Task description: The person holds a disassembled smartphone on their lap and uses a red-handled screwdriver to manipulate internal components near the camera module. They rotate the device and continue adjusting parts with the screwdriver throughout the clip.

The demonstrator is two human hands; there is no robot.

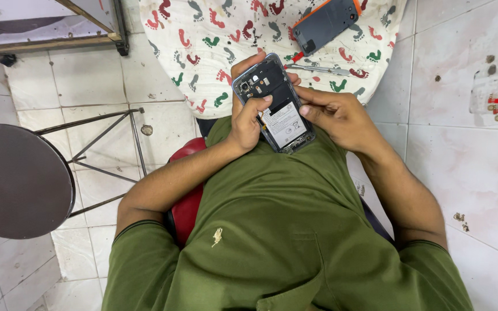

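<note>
The phone [275, 103] has its back off, and both hands hold it over the person's green shirt [283, 230]. The left hand [248, 118] wraps round the phone's left edge in a tight grip, thumb pressed on the open inside near the white battery label [283, 122]. The right hand [332, 115] is closed on the phone's right edge, fingertips touching it. Just past the phone lies a cloth [214, 40] with footprints. On it rest a back cover [325, 24] and tweezers [318, 69].
</note>
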